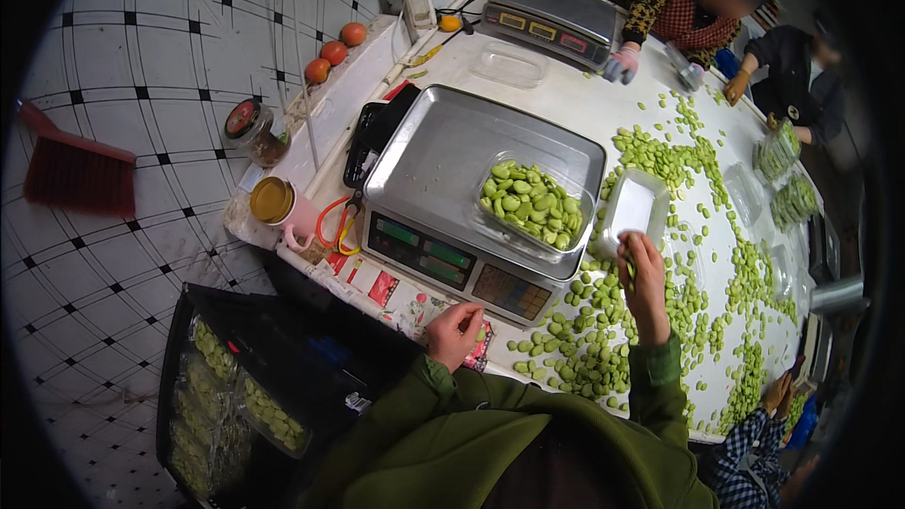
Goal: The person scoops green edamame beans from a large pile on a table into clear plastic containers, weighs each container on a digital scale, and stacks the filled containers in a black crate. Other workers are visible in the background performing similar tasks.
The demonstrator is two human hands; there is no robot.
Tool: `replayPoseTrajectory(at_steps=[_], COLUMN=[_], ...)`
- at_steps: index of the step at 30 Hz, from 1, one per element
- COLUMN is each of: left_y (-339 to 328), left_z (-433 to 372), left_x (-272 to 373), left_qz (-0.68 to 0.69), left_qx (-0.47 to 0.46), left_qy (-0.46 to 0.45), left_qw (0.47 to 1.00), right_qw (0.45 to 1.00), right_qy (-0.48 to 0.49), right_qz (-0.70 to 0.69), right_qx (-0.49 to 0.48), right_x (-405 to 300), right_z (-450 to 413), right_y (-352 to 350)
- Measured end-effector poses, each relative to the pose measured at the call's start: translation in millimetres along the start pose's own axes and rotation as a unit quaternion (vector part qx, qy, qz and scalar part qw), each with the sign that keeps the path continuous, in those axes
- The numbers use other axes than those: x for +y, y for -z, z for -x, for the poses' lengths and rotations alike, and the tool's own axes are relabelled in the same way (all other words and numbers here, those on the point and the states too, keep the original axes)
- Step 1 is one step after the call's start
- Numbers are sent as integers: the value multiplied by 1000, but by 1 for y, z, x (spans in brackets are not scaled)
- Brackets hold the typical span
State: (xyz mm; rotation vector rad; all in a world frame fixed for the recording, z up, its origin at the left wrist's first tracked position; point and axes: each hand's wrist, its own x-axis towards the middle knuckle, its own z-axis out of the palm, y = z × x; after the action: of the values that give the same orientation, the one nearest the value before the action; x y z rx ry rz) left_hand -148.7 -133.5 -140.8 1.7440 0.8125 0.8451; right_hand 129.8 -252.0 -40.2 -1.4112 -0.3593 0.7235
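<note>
My left hand (454, 334), fingers curled, is by the front edge of the digital scale (424, 256). A speck of green shows at its fingertips; whether it is held is unclear. My right hand (643, 283) is right of the scale, fingers bent around something green that looks like shelled broad beans. Just beyond its fingertips stands an empty clear plastic tray (636, 205). On the scale's steel pan (452, 148), a clear tub filled with broad beans (534, 203) sits towards the right. Loose broad beans (590, 360) lie across the white table around my right hand.
A black crate (180, 396) with packed bean trays stands low at left. Scissors (346, 223), a pink mug (293, 215) and a glass jar (258, 134) line the left edge. Another scale (551, 10) stands behind. Co-workers' gloved hand (622, 63) and bare hands (778, 396) are across the table.
</note>
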Motion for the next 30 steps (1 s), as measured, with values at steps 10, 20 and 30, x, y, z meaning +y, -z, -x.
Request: replayPoseTrajectory(at_steps=[10, 20, 30], left_y=[2, 2, -2], left_z=[-2, 6, -98], left_x=[5, -19, 100], left_qz=[-12, 2, -54], left_qx=[-27, -48, 43], left_qy=[-14, 59, -110], left_qw=[999, 997, 991], right_qw=[862, 876, 706], right_qy=[64, 112, 128], right_qz=[479, 464, 635], right_qx=[-154, 63, 285], right_x=[51, 23, 73], right_z=[78, 34, -9], right_y=[89, 93, 191])
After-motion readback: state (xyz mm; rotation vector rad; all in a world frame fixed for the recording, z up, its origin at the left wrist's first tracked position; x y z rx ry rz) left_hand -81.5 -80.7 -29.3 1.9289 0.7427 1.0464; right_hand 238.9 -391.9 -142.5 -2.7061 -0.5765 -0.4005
